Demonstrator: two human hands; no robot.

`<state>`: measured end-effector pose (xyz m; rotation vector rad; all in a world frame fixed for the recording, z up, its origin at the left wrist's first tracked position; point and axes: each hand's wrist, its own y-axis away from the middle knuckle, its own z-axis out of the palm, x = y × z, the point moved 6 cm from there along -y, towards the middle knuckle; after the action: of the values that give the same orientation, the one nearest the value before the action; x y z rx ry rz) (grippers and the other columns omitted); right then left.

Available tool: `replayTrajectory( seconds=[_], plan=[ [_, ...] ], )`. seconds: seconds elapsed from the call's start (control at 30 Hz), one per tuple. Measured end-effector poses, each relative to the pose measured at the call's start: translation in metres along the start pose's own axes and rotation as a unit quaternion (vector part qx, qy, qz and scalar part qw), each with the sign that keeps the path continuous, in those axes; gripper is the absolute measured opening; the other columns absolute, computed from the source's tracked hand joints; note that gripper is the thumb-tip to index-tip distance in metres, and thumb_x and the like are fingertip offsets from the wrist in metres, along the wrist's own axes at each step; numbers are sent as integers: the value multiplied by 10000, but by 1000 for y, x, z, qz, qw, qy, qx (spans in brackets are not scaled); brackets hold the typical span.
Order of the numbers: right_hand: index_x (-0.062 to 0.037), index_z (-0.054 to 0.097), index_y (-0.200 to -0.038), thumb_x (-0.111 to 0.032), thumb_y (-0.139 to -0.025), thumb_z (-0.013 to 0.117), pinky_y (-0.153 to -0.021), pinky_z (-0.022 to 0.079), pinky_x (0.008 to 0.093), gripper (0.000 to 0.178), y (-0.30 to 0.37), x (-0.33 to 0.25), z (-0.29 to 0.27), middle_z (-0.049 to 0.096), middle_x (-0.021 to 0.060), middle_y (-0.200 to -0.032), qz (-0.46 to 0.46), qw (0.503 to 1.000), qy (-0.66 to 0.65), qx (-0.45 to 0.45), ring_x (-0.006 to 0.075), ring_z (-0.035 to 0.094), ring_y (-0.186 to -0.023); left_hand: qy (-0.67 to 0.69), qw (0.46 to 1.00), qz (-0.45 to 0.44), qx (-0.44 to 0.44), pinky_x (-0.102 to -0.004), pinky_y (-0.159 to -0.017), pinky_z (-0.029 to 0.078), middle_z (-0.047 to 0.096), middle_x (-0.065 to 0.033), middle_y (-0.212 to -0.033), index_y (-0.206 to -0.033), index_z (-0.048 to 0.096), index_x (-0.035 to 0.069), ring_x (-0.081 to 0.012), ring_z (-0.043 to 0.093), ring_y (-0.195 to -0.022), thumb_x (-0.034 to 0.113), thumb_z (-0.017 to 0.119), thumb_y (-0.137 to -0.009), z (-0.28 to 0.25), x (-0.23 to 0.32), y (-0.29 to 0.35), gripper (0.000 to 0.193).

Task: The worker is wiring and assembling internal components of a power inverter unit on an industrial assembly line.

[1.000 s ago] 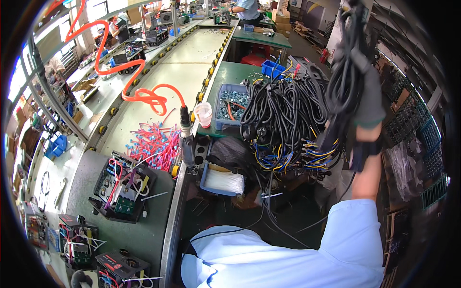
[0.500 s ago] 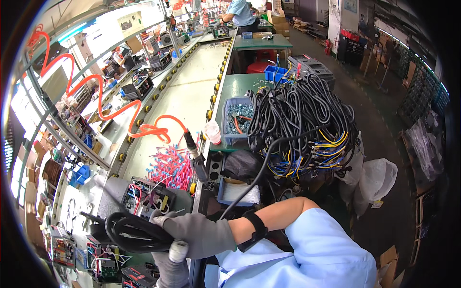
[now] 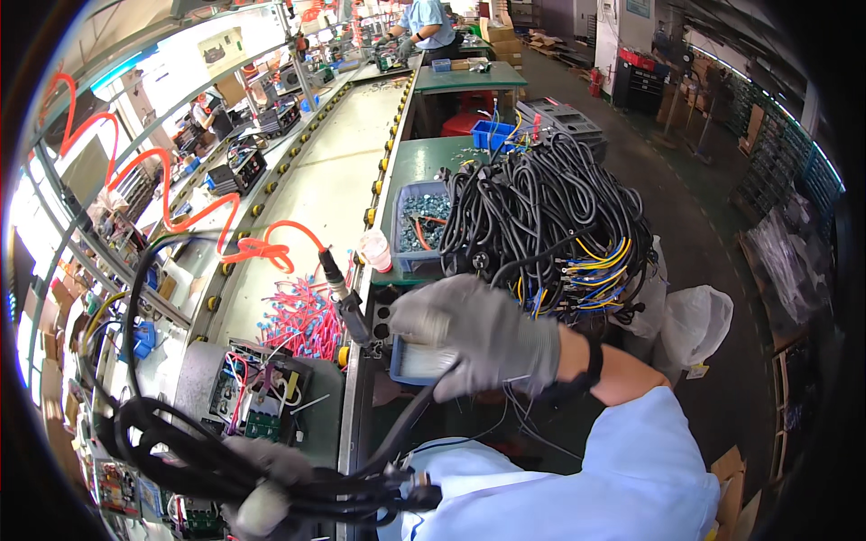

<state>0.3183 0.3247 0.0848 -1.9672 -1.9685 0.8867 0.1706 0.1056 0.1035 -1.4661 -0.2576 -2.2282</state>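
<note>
- Left hand, gray-gloved, is closed around a coiled black cable bundle, to the near left of the cable pile.
- Right hand, gray-gloved and partly blurred, is at the pile's near left edge; cable from the bundle runs up to its thumb, but whether it grips cannot be told.
- Cable pile, showing yellow and blue lead ends, lies on the green table.
- Blue bin of small parts stands just left of the pile.
- Red wires lie farther left of the pile.
</note>
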Motion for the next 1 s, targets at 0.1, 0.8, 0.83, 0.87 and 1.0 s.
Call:
replayTrajectory(
  seconds=[0.1, 0.8, 0.83, 0.87, 1.0],
  plan=[
    [-167, 732, -989, -187, -749, 658, -692, 520, 438, 252, 74, 104, 21, 673, 82, -720, 128, 960, 241, -68, 312, 670, -720, -6, 996, 82, -29, -341, -786, 339, 478, -11, -889, -1071, 537, 108, -164, 408, -791, 122, 687, -782, -14, 30, 19, 326],
    [-48, 596, -1180, -134, -966, 512, -857, 506, 387, 246, 125, 153, -197, 658, 205, -1060, 188, 801, 362, 438, 327, 653, -964, -214, 968, 116, 68, -372, -812, 385, 544, -77, -975, -1160, 542, 58, -217, 477, -875, 233, 755, -760, -47, 32, 56, 486],
    [-35, 601, -1177, -124, -968, 514, -850, 506, 361, 244, 108, 135, -204, 660, 188, -1041, 154, 804, 342, 462, 284, 656, -938, -211, 968, 113, 69, -372, -812, 385, 544, -77, -975, -1160, 542, 58, -217, 477, -875, 233, 755, -760, -48, 32, 55, 486],
    [-35, 601, -1177, -124, -968, 514, -850, 506, 361, 244, 94, 125, -207, 660, 188, -1041, 150, 806, 341, 460, 284, 656, -938, -215, 968, 112, 62, -378, -809, 391, 546, -82, -975, -1171, 543, 52, -222, 482, -875, 235, 755, -758, -48, 32, 55, 499],
    [-45, 573, -1345, -114, -987, 512, -834, 468, 236, 370, 30, 113, -182, 622, -5, -1058, 235, 907, 40, 346, 101, 571, -908, -168, 969, 177, -42, -354, -732, 442, 590, -73, -908, -1143, 527, 52, -199, 555, -788, 212, 755, -810, -64, 53, 69, 435]
  ],
)
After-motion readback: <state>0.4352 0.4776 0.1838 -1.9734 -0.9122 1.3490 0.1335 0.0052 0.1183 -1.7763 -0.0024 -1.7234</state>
